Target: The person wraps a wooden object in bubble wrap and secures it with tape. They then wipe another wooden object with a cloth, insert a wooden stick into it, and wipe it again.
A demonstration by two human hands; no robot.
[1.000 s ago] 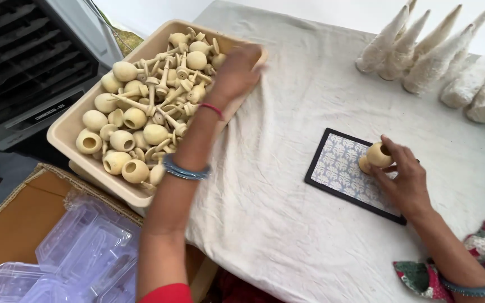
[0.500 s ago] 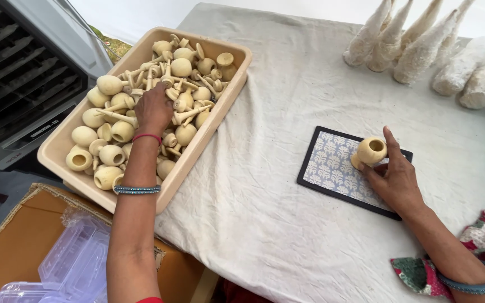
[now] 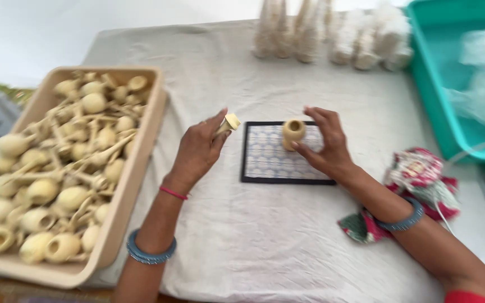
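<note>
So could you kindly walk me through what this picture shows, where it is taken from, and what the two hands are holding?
The picture comes from a camera worn on a person's head, looking down at their own two bare hands over a cloth-covered table.

The left hand holds a small pale stick-like piece between its fingers. The right hand holds a small round pale pot on a patterned tile with a dark rim.

At the left stands a beige tray full of similar pale pots and sticks. At the far edge are pale cone-shaped things, rather blurred. To the right is a teal tub with clear plastic in it, and a colourful cloth lies near the right arm.
</note>
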